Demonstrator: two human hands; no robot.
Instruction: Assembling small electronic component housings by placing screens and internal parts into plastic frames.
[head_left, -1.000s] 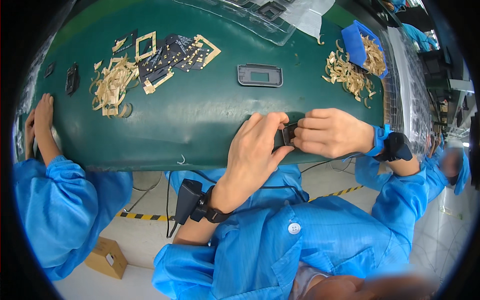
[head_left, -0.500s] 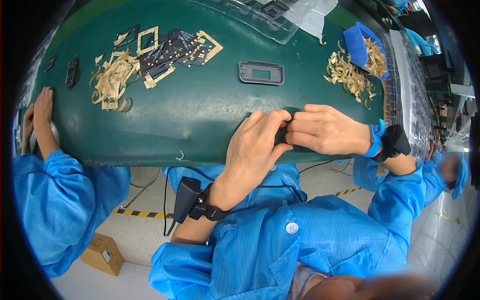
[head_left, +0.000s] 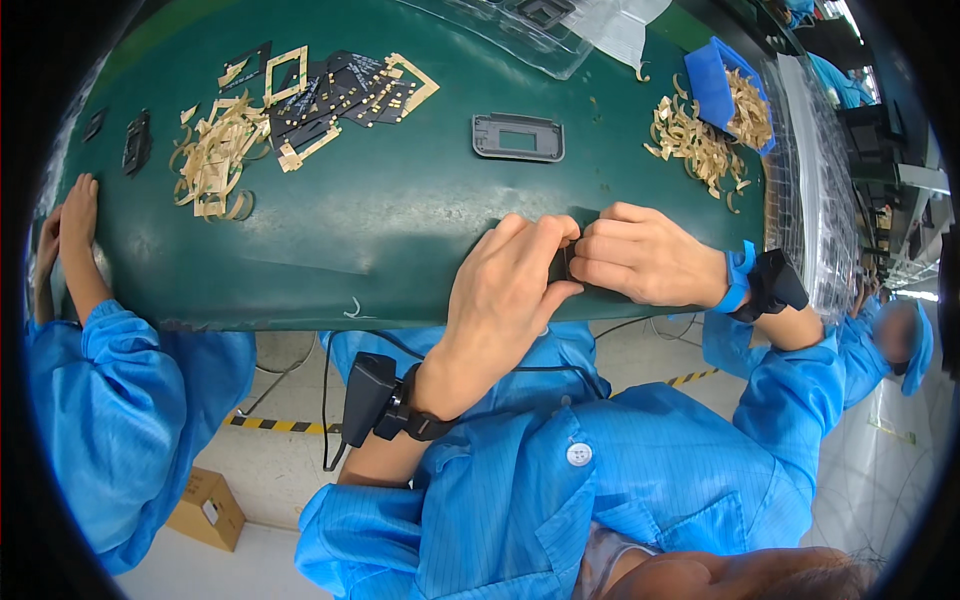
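At the table's front edge, the fingers of my left hand (head_left: 505,285) and my right hand (head_left: 645,255) are pinched close together. A small dark piece (head_left: 562,264) shows between the fingertips, mostly hidden by them, and its kind cannot be made out. Just beyond my hands lies a grey plastic housing (head_left: 490,148) with a rectangular window, flat on the green table (head_left: 400,215).
To the left are curled tan backing strips (head_left: 220,155) and black adhesive-backed sheets (head_left: 345,95). A blue bin (head_left: 707,85) with more strips (head_left: 690,145) stands right. Clear plastic trays (head_left: 520,35) lie at the back. A co-worker's hands (head_left: 75,220) rest far left.
My hands have moved slightly apart at the fingertips, and less of the dark piece shows between them. The whole view has shifted a little; the housing lies in the same place.
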